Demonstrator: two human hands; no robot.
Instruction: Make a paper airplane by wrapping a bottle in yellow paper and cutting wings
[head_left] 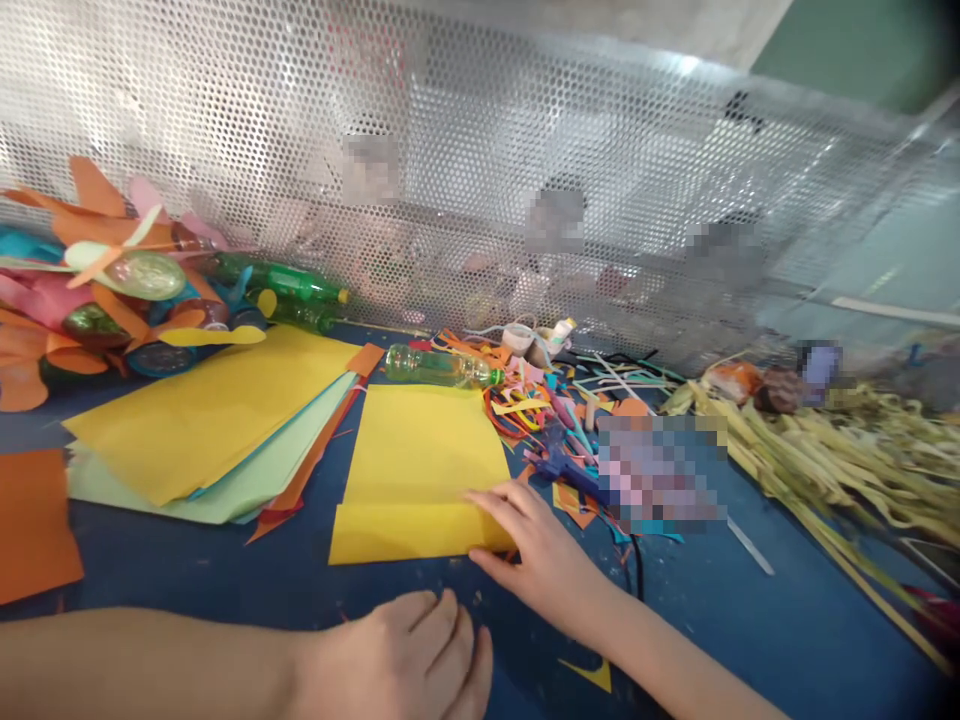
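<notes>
A sheet of yellow paper [424,450] lies on the blue table, its near part folded over into a flat band. My right hand [529,545] is at the right end of that fold, fingertips on top and thumb at the near edge, closed on the paper. Below the sheet is my left hand [420,650], back upward and apart from the paper. Its fingers are curled together, and whatever is under them, if anything, is hidden. To the left of the sheet lies a fanned stack of coloured paper [232,410], yellow on top.
A clear bottle [439,366] lies behind the sheet. Paper scraps [525,400] and a glue gun [562,460] are at right. Paper-trimmed bottles [150,275] crowd the back left. A perforated metal screen [450,150] borders the table; dried husks [810,470] lie far right.
</notes>
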